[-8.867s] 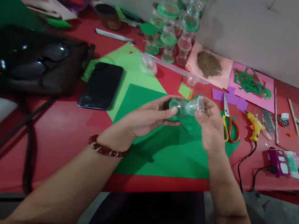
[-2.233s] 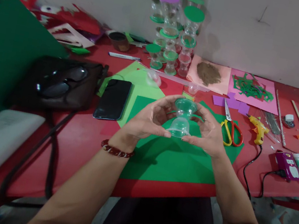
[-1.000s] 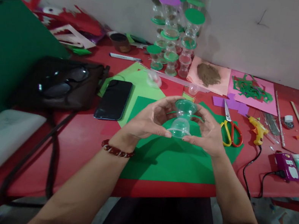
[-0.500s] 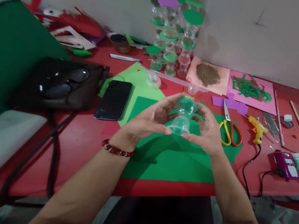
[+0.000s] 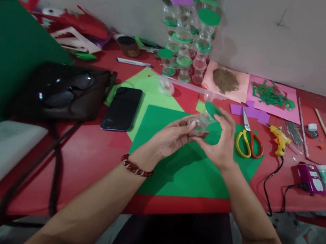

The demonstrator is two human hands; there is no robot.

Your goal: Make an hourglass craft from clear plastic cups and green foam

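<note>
Over the green sheet (image 5: 170, 169), both hands hold a pair of clear plastic cups (image 5: 197, 126) joined end to end. A green paper disc (image 5: 211, 110) covers the upper right end, and the pair lies tilted. My left hand (image 5: 172, 138), below a beaded bracelet (image 5: 136, 166), is closed around the lower left cup. My right hand (image 5: 221, 143) curves about the disc end, its fingertips at the disc's edge and its thumb near the lower cup. What lies inside the cups cannot be made out.
Similar cup stacks (image 5: 182, 37) stand by the wall beside brown grains (image 5: 225, 81) and green paper shreds (image 5: 271, 95). Scissors (image 5: 246, 139), a yellow glue gun (image 5: 278, 139) with its cord and a purple box (image 5: 310, 178) lie right. A phone (image 5: 122, 108) and dark bag (image 5: 70, 93) lie left.
The joined cups have turned from upright to tilted, the green disc swinging to the upper right. My left hand has shifted its hold to the lower cup's side, and my right hand has turned.
</note>
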